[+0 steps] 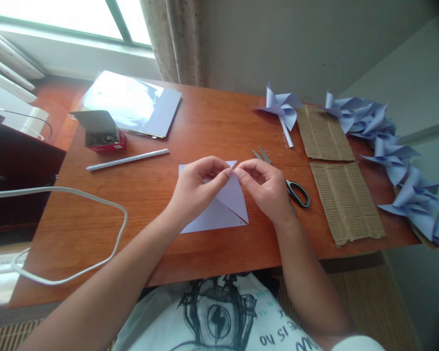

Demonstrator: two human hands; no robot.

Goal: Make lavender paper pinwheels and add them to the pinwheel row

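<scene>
The wooden table [197, 122] supports a diagonally slit white paper sheet [215, 215] at center. The left hand [199, 183] and right hand [265, 185] pinch the sheet's far right part, thumbs closed against forefingers. Scissors [265, 155] lie right, partly hidden by the right hand.

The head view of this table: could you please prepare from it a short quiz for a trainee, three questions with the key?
1. Over which thing do the left hand and the right hand meet?
a) the cardboard
b) the cut paper sheet
c) the curtain
2. True or false: the rolled stick lies nearer to the person than the open red box.
3. Fill in: partly hidden by the right hand is a pair of ____.

Key: 1. b; 2. true; 3. scissors.
</scene>
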